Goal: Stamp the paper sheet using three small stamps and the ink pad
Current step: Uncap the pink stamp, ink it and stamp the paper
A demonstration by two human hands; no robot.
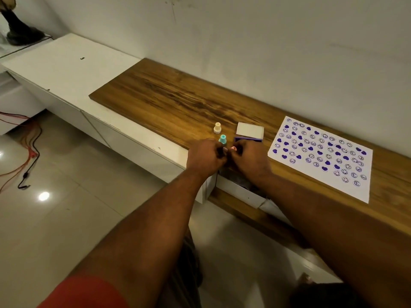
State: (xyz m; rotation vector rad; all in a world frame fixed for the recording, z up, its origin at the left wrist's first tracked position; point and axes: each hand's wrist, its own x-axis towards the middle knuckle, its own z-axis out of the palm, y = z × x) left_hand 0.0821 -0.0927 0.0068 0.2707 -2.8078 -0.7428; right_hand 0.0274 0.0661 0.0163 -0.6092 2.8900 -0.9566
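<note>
At right, the white paper sheet (320, 160) is nearly filled with purple stamps; both hands (205, 157) (249, 157) pinch a small pink stamp (233, 148) together, little remaining.

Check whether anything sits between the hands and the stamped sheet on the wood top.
Nothing visible does. The sheet lies flat to the right of the right hand, with only bare wood top between them. The ink pad, its lid, the teal stamp and the cream stamp all stand behind the hands, off that path.
</note>
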